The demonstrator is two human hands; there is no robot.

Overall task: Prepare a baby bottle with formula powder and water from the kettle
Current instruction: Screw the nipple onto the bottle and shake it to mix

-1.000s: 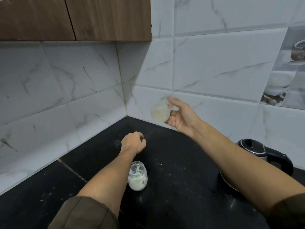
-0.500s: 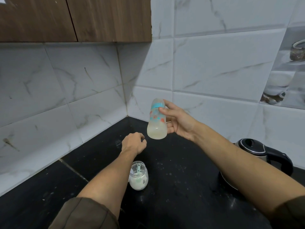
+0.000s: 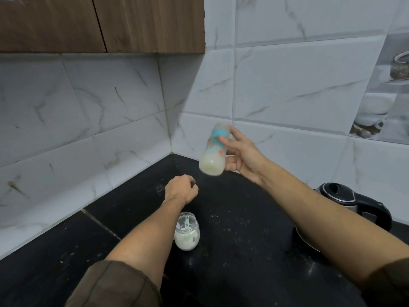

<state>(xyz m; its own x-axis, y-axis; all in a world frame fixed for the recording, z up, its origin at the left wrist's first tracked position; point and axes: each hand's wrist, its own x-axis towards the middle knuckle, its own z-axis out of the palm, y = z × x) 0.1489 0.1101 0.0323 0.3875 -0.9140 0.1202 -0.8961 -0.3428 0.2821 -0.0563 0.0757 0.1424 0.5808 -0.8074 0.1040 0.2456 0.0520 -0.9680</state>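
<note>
My right hand [image 3: 242, 157] grips a baby bottle [image 3: 213, 152] in the air above the black counter [image 3: 243, 229]. The bottle has a teal band and holds milky liquid; it is tilted, base toward me, and blurred. My left hand [image 3: 180, 189] hovers low over the counter with its fingers curled into a fist, holding nothing I can see. Just below my left wrist stands a small open glass jar [image 3: 187, 234] of white formula powder with a teal scoop inside. A steel kettle [image 3: 352, 207] with a black lid and handle stands at the right, partly hidden by my right forearm.
White marbled tile walls meet in a corner behind the counter. Brown wooden cabinets [image 3: 101, 23] hang above at the left. Specks of white powder lie scattered on the dark counter around the jar.
The bottle swung from tilted and high to upright, and is now tilted again, still in my right hand. My left fist and the jar have stayed in place.
</note>
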